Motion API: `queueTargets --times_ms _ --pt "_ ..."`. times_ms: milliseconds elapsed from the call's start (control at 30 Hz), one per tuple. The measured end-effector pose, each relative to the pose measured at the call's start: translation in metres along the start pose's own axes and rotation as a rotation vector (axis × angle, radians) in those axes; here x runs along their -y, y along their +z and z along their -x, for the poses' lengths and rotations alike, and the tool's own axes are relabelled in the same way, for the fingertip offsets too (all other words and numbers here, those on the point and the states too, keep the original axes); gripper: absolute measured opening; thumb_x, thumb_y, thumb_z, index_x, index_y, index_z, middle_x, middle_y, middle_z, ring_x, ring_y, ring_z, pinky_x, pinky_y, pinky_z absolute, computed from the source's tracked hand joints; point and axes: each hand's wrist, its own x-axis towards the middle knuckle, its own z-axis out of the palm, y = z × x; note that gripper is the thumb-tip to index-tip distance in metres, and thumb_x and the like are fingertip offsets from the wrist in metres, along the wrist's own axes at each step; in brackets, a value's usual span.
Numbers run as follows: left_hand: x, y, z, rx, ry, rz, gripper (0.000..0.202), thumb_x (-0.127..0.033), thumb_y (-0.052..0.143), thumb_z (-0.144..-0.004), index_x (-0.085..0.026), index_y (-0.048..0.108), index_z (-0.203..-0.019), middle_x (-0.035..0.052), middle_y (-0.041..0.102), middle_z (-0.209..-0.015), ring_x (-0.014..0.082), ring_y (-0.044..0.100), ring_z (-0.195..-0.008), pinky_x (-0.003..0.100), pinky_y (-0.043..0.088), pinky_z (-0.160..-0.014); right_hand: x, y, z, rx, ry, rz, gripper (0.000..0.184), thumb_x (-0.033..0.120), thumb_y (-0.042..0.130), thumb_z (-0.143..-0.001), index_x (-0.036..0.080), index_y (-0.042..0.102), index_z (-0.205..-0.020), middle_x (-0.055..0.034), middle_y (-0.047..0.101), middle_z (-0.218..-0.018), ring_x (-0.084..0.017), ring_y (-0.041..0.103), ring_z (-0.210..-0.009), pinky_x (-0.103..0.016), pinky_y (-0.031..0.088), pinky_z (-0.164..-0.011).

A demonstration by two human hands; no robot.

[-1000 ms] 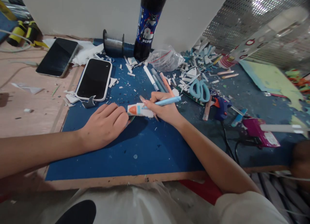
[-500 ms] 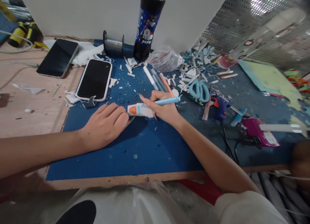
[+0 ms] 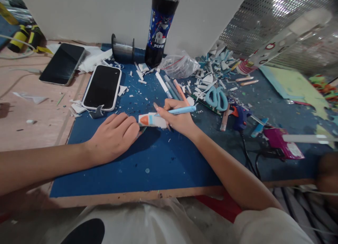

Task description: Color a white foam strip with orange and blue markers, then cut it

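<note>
A small white foam piece [image 3: 152, 120] with an orange tip and a light blue stripe lies on the blue board [image 3: 137, 163]. My left hand [image 3: 113, 135] rests palm down beside it, fingers curled, fingertips pressing its left end. My right hand [image 3: 176, 118] grips a light blue marker [image 3: 182, 110] whose tip sits on the piece. The marker's tail points right.
Two dark phones [image 3: 102, 86] [image 3: 63, 63] lie at the left. A Pepsi bottle [image 3: 160, 27], a wire spool [image 3: 123, 50] and a plastic bag [image 3: 179, 65] stand at the back. Loose markers [image 3: 171, 85], blue scissors [image 3: 217, 98], a glue gun [image 3: 241, 117], foam scraps and a cord crowd the right.
</note>
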Motion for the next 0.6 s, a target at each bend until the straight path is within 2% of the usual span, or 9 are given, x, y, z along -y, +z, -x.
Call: queueTargets --times_ms 233,467,600 --pt "-0.0006 0.0006 -0.0005 -0.005 0.004 -0.006 0.021 -0.024 0.057 -0.081 -0.016 0.043 -0.068 0.0034 0.058 -0.069 0.0169 0.054 -0.067 0.028 0.039 -0.056 0.0009 0.0002 0.0003 -0.007 0.0 0.091 0.043 0.021 0.055 -0.081 0.018 0.026 -0.049 0.007 0.027 -0.045 -0.006 0.029 -0.042 -0.025 0.028 -0.046" --pt "-0.0004 -0.0001 -0.001 -0.004 0.002 -0.008 0.021 -0.024 0.058 -0.081 -0.017 0.043 -0.067 0.0028 0.058 -0.069 0.0166 0.054 -0.066 0.028 0.039 -0.055 -0.0026 -0.0015 0.0008 0.022 0.019 0.037 0.042 0.02 0.056 -0.08 0.019 0.029 -0.048 0.0077 0.027 -0.046 -0.006 0.029 -0.043 -0.026 0.037 -0.053" --pt "-0.0003 -0.0004 -0.0011 -0.008 0.002 -0.008 0.02 -0.024 0.056 -0.082 -0.017 0.044 -0.067 0.0027 0.059 -0.069 0.0167 0.054 -0.066 0.028 0.039 -0.055 -0.0019 -0.0026 0.0004 0.054 0.042 0.019 0.041 0.018 0.056 -0.078 0.019 0.029 -0.047 0.0076 0.027 -0.045 -0.006 0.029 -0.043 -0.025 0.034 -0.051"
